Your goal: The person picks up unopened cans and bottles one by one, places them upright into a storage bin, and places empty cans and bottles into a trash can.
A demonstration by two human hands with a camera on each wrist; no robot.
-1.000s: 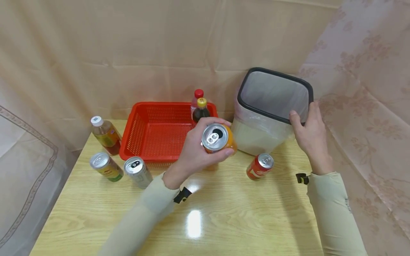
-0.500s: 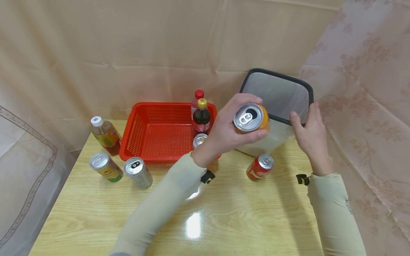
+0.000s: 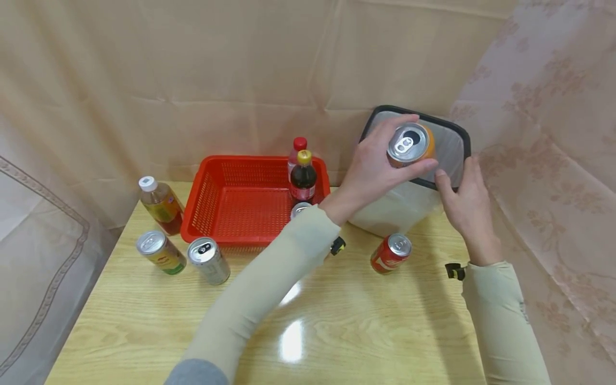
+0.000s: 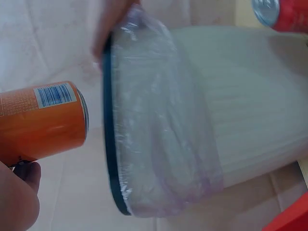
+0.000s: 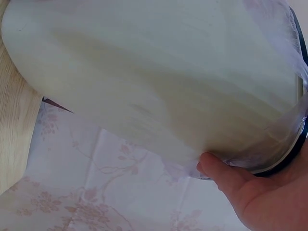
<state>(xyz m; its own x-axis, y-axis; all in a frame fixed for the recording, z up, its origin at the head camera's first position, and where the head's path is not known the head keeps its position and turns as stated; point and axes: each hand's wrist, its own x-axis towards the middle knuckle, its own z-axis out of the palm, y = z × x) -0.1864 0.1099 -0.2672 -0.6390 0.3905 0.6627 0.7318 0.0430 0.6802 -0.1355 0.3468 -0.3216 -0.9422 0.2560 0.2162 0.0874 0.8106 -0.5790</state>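
My left hand (image 3: pixel 368 168) grips an orange drink can (image 3: pixel 409 143), its silver top with the tab facing up and its drinking hole open. In the left wrist view, the can's orange side and barcode (image 4: pixel 55 95) show a small gap above the dark rim (image 4: pixel 110 139). Below it stands a pale trash can (image 3: pixel 392 208), lined with a clear plastic bag (image 4: pixel 163 130). On the right, my right hand (image 3: pixel 467 208) holds the near right corner of the rim. Its thumb presses against the outer wall in the right wrist view.
A red Coca-Cola can (image 3: pixel 391 253) stands before the trash can. The red basket (image 3: pixel 240 238) holds a red-capped bottle (image 3: pixel 299 144), a yellow-capped cola bottle (image 3: pixel 303 179) and a can (image 3: pixel 300 207). Left stand a tea bottle (image 3: pixel 162 206), yellow can (image 3: pixel 161 252) and silver can (image 3: pixel 208 260).
My left hand has carried the orange can right and away from me, from beside the basket to over the trash can's mouth. My right hand stays on the rim.
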